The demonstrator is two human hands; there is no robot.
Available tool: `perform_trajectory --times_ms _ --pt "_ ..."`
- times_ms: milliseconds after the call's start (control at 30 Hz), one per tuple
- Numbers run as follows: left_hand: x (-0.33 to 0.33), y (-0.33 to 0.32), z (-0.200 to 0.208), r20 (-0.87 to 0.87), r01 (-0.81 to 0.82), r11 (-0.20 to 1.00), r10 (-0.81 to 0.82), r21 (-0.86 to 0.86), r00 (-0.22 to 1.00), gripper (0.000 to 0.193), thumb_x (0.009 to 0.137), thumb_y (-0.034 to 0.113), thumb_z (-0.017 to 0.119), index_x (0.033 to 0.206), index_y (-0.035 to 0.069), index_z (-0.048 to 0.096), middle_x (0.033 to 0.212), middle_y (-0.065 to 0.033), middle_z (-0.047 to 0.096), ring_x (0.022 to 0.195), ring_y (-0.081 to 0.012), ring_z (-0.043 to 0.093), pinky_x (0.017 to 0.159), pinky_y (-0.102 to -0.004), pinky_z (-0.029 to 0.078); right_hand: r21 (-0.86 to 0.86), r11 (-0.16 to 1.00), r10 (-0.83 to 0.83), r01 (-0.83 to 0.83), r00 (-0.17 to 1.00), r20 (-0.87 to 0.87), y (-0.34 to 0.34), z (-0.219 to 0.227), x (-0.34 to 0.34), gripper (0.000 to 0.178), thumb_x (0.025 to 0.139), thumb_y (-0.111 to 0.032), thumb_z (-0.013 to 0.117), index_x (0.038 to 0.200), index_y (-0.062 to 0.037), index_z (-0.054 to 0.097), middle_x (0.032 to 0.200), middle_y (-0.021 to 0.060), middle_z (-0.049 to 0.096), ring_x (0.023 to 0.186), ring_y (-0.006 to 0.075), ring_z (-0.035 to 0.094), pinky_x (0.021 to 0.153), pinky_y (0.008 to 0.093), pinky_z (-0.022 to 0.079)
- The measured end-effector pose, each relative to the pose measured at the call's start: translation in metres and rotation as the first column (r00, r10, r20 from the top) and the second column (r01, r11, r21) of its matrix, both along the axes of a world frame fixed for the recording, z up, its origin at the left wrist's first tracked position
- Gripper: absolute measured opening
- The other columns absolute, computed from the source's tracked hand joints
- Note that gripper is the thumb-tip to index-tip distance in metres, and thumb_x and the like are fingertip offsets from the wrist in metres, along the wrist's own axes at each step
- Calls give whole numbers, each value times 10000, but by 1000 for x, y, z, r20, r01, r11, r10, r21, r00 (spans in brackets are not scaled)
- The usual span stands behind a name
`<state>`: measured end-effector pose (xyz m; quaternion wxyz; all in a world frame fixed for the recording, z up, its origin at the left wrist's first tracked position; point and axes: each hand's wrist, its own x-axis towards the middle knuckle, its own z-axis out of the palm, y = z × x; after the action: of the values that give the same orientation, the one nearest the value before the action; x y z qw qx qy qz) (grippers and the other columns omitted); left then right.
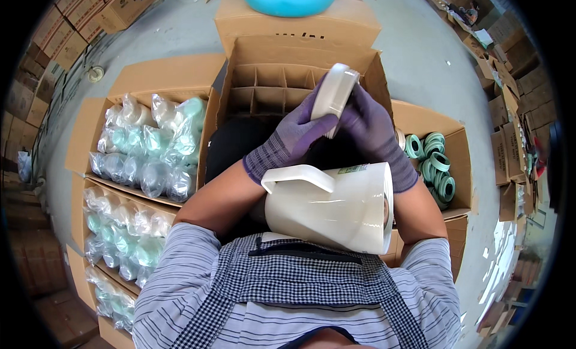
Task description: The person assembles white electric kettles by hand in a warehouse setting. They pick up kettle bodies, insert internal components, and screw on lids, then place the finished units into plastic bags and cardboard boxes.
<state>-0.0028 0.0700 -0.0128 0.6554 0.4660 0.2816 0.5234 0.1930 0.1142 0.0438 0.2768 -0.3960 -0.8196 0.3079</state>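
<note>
Both my hands wear purple-grey knit gloves. My left hand (300, 127) grips a cream plastic lid-like ring (333, 98), thumb across its near side, and holds it up on edge. On the ring's right side is my right hand (373, 124), its fingers curled against it and partly hidden and blurred. Below my wrists a cream jug (324, 211) lies on its side across my lap. Its handle faces away from me and its wide end points right. The ring is apart from the jug.
Ahead stands an open divided carton (264, 79), with a blue basin (294, 2) beyond it. Cartons of plastic-wrapped cream, green and clear items (150, 139) line my left. At right, a box (459, 169) holds green rings (440, 162). Stacked cartons (63, 34) stand farther off.
</note>
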Motion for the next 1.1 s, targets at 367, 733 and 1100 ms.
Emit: perform_trajectory --times_ms 367,733,1100 --pt "7 -2 6 203 -89 991 108 -101 973 599 1043 309 541 1532 27 340 1412 -128 509 1270 -208 528 1091 -345 419 286 951 -175 115 966 190 2 -20 5 626 829 -283 767 1364 -62 530 1021 161 681 991 377 662 866 449 527" --pt "5 6 -16 219 -109 994 112 -27 969 557 1044 244 550 1516 17 358 1394 -115 524 1263 -199 537 1091 -342 427 124 976 -202 178 955 217 14 -8 3 401 915 -296 674 1220 -38 638 1062 167 676 912 355 671 775 455 521" --pt "1 7 -17 194 -84 996 87 -22 977 539 1046 216 542 1512 12 363 1404 -106 522 1263 -184 533 1092 -333 417 -150 978 -116 145 975 190 34 -27 14 673 830 -348 753 1380 -56 497 1062 156 668 962 329 660 819 451 503"
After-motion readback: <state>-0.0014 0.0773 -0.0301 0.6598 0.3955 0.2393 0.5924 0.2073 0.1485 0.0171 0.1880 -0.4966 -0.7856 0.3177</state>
